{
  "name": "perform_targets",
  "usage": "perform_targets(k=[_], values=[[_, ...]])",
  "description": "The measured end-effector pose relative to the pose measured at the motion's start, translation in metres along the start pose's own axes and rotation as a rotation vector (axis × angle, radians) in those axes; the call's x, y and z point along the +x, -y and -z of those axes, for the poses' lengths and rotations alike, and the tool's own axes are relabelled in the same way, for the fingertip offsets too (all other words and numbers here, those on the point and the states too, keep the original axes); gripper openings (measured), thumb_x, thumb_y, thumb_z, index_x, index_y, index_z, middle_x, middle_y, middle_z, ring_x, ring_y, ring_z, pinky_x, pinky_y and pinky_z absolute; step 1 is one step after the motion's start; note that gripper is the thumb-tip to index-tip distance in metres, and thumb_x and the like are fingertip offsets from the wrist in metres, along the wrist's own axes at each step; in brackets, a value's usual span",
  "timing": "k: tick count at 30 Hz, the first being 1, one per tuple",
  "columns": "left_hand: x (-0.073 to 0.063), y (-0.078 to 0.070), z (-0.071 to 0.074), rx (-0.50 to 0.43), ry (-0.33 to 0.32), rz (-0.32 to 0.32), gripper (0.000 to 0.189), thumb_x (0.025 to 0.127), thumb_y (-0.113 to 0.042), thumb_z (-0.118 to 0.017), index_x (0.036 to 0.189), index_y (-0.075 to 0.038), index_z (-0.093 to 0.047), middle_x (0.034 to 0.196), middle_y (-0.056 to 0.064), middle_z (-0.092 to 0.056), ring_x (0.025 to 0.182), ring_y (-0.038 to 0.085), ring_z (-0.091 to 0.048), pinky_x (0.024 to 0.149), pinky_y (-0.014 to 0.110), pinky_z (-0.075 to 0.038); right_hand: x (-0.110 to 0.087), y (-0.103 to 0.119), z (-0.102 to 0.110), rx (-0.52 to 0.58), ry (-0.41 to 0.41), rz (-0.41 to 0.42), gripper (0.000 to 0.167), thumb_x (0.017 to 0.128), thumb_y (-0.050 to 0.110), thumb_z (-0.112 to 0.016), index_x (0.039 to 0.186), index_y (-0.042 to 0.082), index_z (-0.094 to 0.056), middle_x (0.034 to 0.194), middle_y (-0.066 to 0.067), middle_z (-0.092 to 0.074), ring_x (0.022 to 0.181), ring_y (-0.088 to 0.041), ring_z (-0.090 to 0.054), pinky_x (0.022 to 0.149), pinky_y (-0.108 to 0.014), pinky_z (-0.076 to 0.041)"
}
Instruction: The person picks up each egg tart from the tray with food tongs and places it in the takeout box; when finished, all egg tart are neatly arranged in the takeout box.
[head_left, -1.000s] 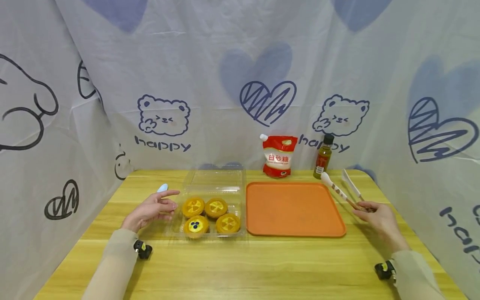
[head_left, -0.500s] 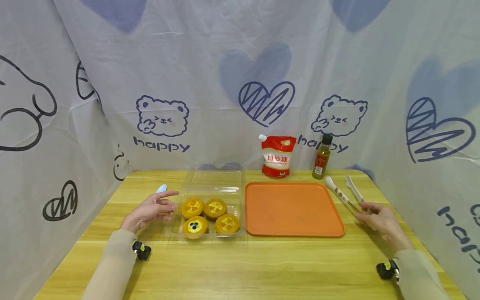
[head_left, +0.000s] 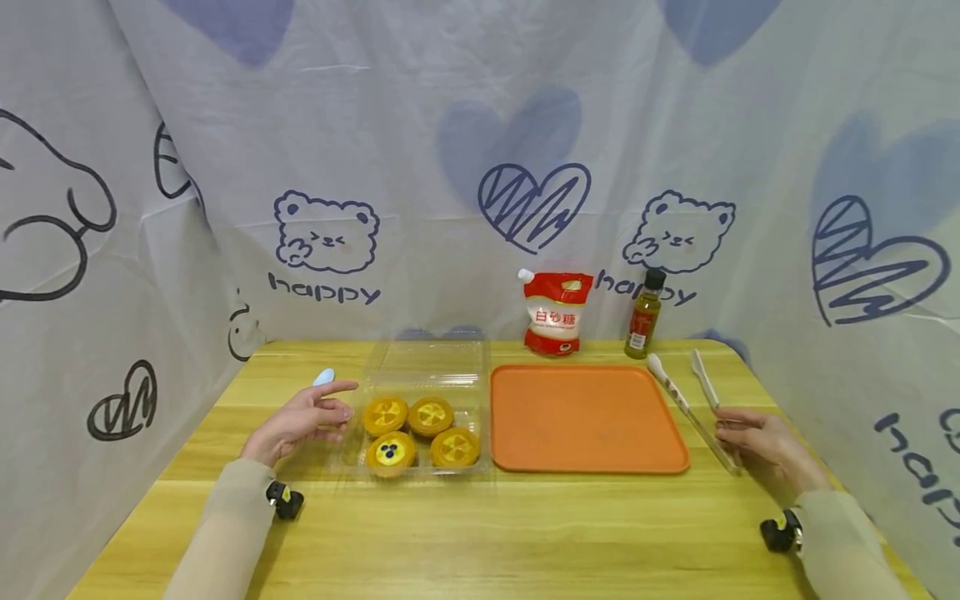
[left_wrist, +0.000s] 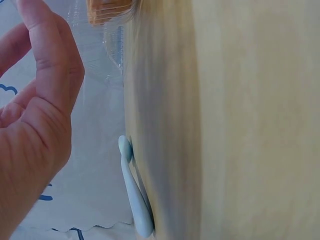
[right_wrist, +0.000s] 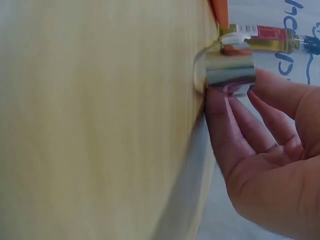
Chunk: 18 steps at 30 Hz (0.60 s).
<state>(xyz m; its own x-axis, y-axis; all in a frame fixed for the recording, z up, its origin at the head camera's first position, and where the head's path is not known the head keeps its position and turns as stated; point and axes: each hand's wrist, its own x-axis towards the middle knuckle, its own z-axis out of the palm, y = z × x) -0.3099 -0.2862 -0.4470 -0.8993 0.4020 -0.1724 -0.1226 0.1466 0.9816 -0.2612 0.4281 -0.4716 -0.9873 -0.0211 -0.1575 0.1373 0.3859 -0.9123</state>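
My right hand (head_left: 765, 442) pinches the right arm of a pair of tongs (head_left: 701, 433) close to the table, right of the orange tray. The tongs' pale tips point away from me, and their bent metal end (right_wrist: 231, 65) sits at my fingertips in the right wrist view. Loosely bent, the fingers of my left hand (head_left: 303, 419) hold nothing beside a clear plastic box (head_left: 468, 471). The box is open and holds several egg tarts (head_left: 390, 454), one topped with dark berries. Behind my left hand lies a light blue spoon (head_left: 324, 377), seen whole in the left wrist view.
An orange tray (head_left: 588, 417) lies between the box and the tongs. Behind it stand a red and white sugar pouch (head_left: 555, 315) and a dark-capped bottle of yellowish liquid (head_left: 645, 315). A patterned cloth (head_left: 435, 208) hangs around the table's back and sides.
My right hand has shifted slightly right, and the tongs have come down and turned, so their bent end now shows nearer me. My left hand stays where it was.
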Motion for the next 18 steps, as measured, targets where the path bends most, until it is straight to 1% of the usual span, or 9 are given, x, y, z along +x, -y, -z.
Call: perform_targets(k=[3, 5, 6, 8, 12, 14, 15, 18], values=[[0.0009, -0.0008, -0.0006, -0.005, 0.004, 0.002, 0.071, 0.096, -0.003, -0.059, 0.155, -0.002, -0.02, 0.098, 0.012, -0.063, 0.074, 0.015, -0.062, 0.067, 0.029, -0.06, 0.0004, -0.0011, 0.0037, -0.092, -0.011, -0.006, 0.063, 0.094, 0.018, -0.066, 0.142, -0.013, -0.038, 0.119, -0.001, -0.07, 0.084, 0.009, -0.061, 0.074, -0.019, -0.056], [0.0009, -0.0011, -0.0008, -0.006, 0.004, 0.002, 0.071, 0.096, -0.003, -0.059, 0.155, -0.002, -0.02, 0.098, 0.012, -0.063, 0.074, 0.015, -0.062, 0.067, 0.03, -0.06, 0.0012, -0.0008, 0.0054, -0.108, -0.006, -0.021, 0.065, 0.094, 0.018, -0.067, 0.143, -0.012, -0.037, 0.125, -0.007, -0.067, 0.085, 0.01, -0.06, 0.075, -0.02, -0.056], [0.0008, -0.0012, -0.0008, -0.007, 0.004, 0.002, 0.071, 0.096, -0.003, -0.06, 0.155, -0.002, -0.02, 0.098, 0.012, -0.063, 0.074, 0.015, -0.062, 0.067, 0.03, -0.06, 0.0015, -0.0006, 0.0059, -0.101, -0.006, -0.029, 0.066, 0.093, 0.018, -0.067, 0.144, -0.012, -0.037, 0.125, -0.008, -0.067, 0.085, 0.01, -0.06, 0.076, -0.02, -0.057], [0.0007, -0.0012, -0.0007, -0.006, 0.005, 0.0, 0.071, 0.096, -0.004, -0.06, 0.155, -0.002, -0.02, 0.098, 0.012, -0.063, 0.074, 0.016, -0.062, 0.067, 0.03, -0.06, 0.0024, -0.0008, 0.0068, -0.085, -0.002, -0.043, 0.066, 0.093, 0.017, -0.067, 0.144, -0.011, -0.036, 0.122, -0.001, -0.068, 0.085, 0.009, -0.06, 0.076, -0.021, -0.057], [0.0007, -0.0005, -0.0003, -0.006, 0.004, 0.0, 0.072, 0.095, -0.005, -0.061, 0.155, -0.002, -0.02, 0.098, 0.012, -0.063, 0.074, 0.016, -0.063, 0.067, 0.03, -0.06, 0.0037, -0.0023, 0.0071, -0.04, -0.016, -0.053, 0.064, 0.092, 0.012, -0.068, 0.143, -0.012, -0.038, 0.11, 0.007, -0.07, 0.082, 0.007, -0.062, 0.073, -0.023, -0.058], [0.0008, -0.0002, -0.0003, -0.006, 0.003, 0.0, 0.072, 0.095, -0.005, -0.061, 0.155, -0.002, -0.021, 0.098, 0.012, -0.063, 0.075, 0.016, -0.063, 0.067, 0.03, -0.06, 0.0041, -0.0034, 0.0073, -0.041, -0.026, -0.059, 0.063, 0.091, 0.012, -0.068, 0.143, -0.011, -0.039, 0.109, 0.006, -0.071, 0.082, 0.007, -0.062, 0.073, -0.024, -0.057], [0.0009, -0.0002, -0.0002, -0.007, 0.003, 0.001, 0.072, 0.095, -0.005, -0.061, 0.155, -0.002, -0.021, 0.098, 0.012, -0.063, 0.075, 0.016, -0.063, 0.067, 0.03, -0.06, 0.0042, -0.0035, 0.0074, -0.048, -0.031, -0.063, 0.063, 0.091, 0.012, -0.069, 0.143, -0.01, -0.04, 0.11, 0.003, -0.072, 0.081, 0.007, -0.061, 0.073, -0.024, -0.057], [0.0013, -0.0008, -0.0005, -0.008, 0.005, 0.001, 0.072, 0.095, -0.004, -0.061, 0.155, -0.002, -0.02, 0.098, 0.012, -0.063, 0.075, 0.016, -0.063, 0.067, 0.03, -0.06, 0.0042, -0.0045, 0.0085, -0.061, -0.037, -0.077, 0.064, 0.091, 0.014, -0.07, 0.143, -0.009, -0.04, 0.114, 0.0, -0.071, 0.082, 0.007, -0.061, 0.073, -0.023, -0.058]])
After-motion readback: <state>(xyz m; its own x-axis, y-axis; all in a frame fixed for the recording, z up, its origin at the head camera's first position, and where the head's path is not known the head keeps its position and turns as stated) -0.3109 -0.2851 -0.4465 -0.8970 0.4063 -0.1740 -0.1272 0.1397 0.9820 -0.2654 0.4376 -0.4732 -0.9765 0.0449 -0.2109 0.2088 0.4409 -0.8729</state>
